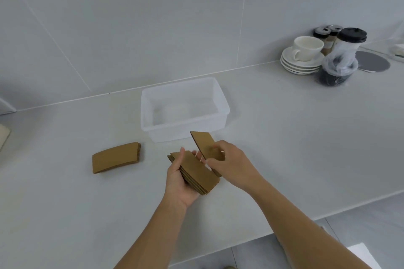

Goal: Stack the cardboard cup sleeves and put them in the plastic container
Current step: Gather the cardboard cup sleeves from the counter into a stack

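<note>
My left hand (180,183) holds a stack of several flat brown cardboard cup sleeves (197,176) just above the counter, palm up. My right hand (229,160) pinches a single cup sleeve (204,143), tilted on edge over the stack's right side. A translucent plastic container (220,99) stands open and holds nothing, just behind both hands. To the left, a second small pile of cup sleeves (115,157) lies flat on the counter.
White counter (295,148) against a tiled wall. At the back right stand stacked saucers with a white cup (306,50), lidded paper cups (349,39) and a bag of dark lids (334,72). The counter's front edge runs diagonally at the right.
</note>
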Tool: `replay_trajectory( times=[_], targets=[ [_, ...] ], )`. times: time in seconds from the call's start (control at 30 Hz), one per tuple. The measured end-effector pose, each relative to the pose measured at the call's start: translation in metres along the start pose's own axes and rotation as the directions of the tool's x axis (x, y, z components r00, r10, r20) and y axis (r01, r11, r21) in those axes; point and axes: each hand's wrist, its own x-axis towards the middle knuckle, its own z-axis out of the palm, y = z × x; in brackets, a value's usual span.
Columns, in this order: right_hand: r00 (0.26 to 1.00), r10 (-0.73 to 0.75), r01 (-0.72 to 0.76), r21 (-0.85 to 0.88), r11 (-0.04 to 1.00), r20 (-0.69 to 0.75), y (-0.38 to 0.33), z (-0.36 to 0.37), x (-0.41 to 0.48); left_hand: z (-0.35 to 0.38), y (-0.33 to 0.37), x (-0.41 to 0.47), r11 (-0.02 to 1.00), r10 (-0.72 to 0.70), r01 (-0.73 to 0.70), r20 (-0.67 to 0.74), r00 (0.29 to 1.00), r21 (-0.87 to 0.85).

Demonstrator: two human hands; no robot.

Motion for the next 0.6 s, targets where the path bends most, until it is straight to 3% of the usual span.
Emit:
replay_trajectory(
  times=[0.2, 0.37, 0.6],
  targets=[
    [0.978, -0.091, 0.103, -0.059, 0.993, 0.185, -0.004, 0.039, -0.009, -0.02, 0.009, -0.011, 0.999, 0.008, -0.007, -0.029, 1.0, 0.052],
    [0.95, -0.145, 0.176, -0.091, 0.98, 0.278, -0.006, 0.056, -0.014, -0.031, 0.015, -0.023, 0.996, 0.062, -0.064, -0.047, 0.997, -0.055],
    [0.896, -0.138, 0.21, -0.128, 0.969, 0.423, -0.011, 0.051, -0.004, -0.037, 0.022, -0.036, 0.999, 0.04, -0.04, -0.045, 0.998, 0.0]
  ],
)
